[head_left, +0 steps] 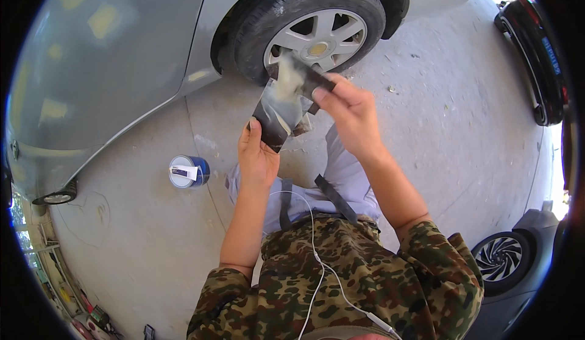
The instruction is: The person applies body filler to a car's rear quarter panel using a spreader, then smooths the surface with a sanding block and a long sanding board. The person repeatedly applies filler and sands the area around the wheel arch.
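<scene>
My left hand (pixel 259 151) grips a dark flat plate (pixel 274 134) smeared with pale grey paste (pixel 274 108). My right hand (pixel 356 114) pinches a second dark, flat spreader (pixel 318 81) above and to the right of it, with cream paste (pixel 288 78) on its left part, blurred at the edge. The two pieces meet or overlap in front of the silver car's wheel (pixel 317 47). A blue can (pixel 198 177) with a white tube (pixel 183 169) lying on its lid stands on the floor to my left.
A grey car body (pixel 103 53) with pale patches spans the upper left. A dark car rear (pixel 527 53) is at upper right, another car's wheel (pixel 498 258) at lower right. The concrete floor (pixel 445 145) has scattered debris. Items and a cord lie at lower left.
</scene>
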Demonstrator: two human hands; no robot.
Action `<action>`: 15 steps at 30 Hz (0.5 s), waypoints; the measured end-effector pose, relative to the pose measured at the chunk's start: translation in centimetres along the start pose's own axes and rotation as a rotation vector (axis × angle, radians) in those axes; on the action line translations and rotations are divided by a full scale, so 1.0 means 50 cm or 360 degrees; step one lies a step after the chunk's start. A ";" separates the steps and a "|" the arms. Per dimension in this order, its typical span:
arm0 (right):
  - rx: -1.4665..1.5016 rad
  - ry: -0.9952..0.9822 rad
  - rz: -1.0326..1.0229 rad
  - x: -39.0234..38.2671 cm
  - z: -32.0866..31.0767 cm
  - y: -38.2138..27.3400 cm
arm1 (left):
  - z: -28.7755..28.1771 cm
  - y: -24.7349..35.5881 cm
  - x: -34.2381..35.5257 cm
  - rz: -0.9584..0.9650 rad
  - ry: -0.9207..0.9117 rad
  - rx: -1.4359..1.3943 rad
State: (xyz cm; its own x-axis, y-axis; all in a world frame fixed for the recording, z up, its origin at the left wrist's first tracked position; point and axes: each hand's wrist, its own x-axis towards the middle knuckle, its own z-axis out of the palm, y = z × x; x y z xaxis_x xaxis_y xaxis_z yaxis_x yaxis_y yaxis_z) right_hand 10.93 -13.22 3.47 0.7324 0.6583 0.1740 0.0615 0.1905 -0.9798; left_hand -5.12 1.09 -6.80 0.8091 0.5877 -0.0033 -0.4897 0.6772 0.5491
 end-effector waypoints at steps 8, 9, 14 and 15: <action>-0.1179 -0.0086 -0.0508 0.011 -0.043 0.031 | -0.008 -0.010 -0.003 0.0033 0.0283 -0.0010; -0.1182 0.0099 -0.0589 -0.001 -0.031 0.035 | -0.006 -0.015 -0.002 0.0076 0.0288 0.0006; -0.1204 -0.0020 -0.0765 -0.037 0.037 0.052 | 0.016 -0.033 0.010 0.0265 0.0326 0.0218; -0.1133 0.0028 -0.0743 -0.037 0.042 0.052 | 0.022 -0.033 0.012 0.0300 0.0376 0.0268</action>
State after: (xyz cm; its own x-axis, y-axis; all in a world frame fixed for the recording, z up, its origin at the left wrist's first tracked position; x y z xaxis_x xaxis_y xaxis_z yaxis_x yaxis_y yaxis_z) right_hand 8.31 -12.41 0.81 0.5358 0.6136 0.5800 0.7675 -0.0677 -0.6375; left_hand -3.46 -0.19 -6.78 0.6019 0.7954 -0.0713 -0.5470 0.4757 0.6888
